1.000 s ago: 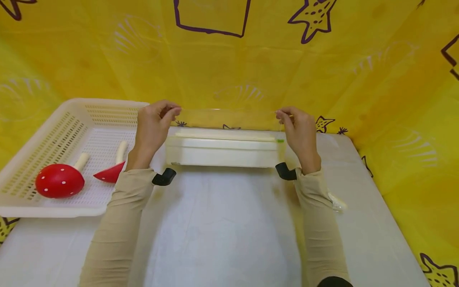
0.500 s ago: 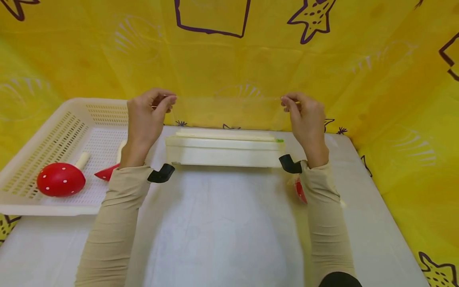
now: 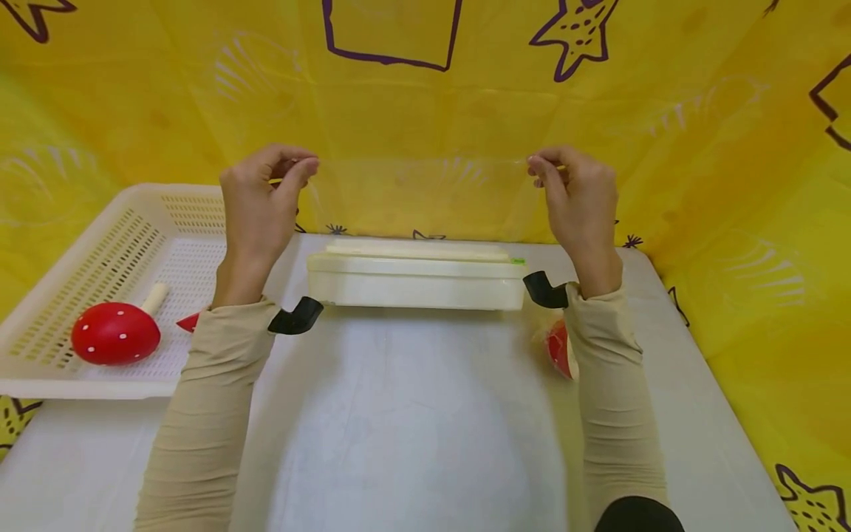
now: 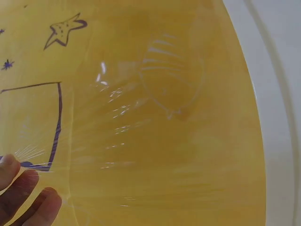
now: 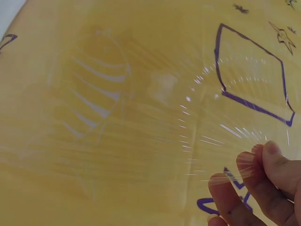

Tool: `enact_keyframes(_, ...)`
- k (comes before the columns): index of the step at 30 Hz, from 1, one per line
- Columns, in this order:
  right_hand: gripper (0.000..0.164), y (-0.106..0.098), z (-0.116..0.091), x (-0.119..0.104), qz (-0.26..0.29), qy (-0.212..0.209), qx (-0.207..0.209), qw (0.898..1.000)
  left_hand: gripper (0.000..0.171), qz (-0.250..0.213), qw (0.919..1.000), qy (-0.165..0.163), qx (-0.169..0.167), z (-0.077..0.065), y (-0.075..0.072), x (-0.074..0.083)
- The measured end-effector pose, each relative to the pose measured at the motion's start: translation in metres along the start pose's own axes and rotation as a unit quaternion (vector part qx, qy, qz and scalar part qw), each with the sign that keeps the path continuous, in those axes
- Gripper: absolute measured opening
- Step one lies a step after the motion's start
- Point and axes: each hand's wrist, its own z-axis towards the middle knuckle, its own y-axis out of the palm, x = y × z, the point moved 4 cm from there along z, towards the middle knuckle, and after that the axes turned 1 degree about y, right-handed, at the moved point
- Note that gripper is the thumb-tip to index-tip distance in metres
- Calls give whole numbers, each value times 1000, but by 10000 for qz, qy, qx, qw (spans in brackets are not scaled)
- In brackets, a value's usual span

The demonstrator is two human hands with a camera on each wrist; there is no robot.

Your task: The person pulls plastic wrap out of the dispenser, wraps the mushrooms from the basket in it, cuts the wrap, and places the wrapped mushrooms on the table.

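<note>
A sheet of clear cling film (image 3: 425,185) stretches between my two raised hands, hanging down toward a long white cling film dispenser (image 3: 419,284) at the table's back edge. My left hand (image 3: 259,203) pinches the film's upper left corner between thumb and forefinger. At the opposite corner my right hand (image 3: 581,210) pinches it the same way. In the left wrist view, creases in the film fan out from the fingertips (image 4: 9,165). Glints and radiating wrinkles in the film (image 5: 188,122) show beside the right hand in its wrist view.
A white perforated basket (image 3: 86,388) at the left holds a red, white-dotted toy mushroom (image 3: 116,334) and another red piece, partly hidden by the left arm. A red and white piece in clear film (image 3: 558,347) lies beside the right forearm. Yellow patterned cloth (image 3: 425,111) hangs behind the table.
Both hands have risen and moved farther apart, drawing the film higher above the dispenser. The wrapped red piece by the right forearm has come into sight.
</note>
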Motion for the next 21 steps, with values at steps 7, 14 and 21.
enact_keyframes(7, 32, -5, 3, -4, -129, -7, 42, 9999, 21, -48, 9999, 60, 135, 3, -2, 3)
enact_keyframes(14, 34, -8, 8, -7, -191, 17, 79, 9998, 20, -186, 9993, 154, 285, 5, -4, 8)
enact_keyframes(21, 34, -11, 14, -10, -198, -8, 120, 9997, 21, -273, 9989, 215, 315, 10, -6, 12)
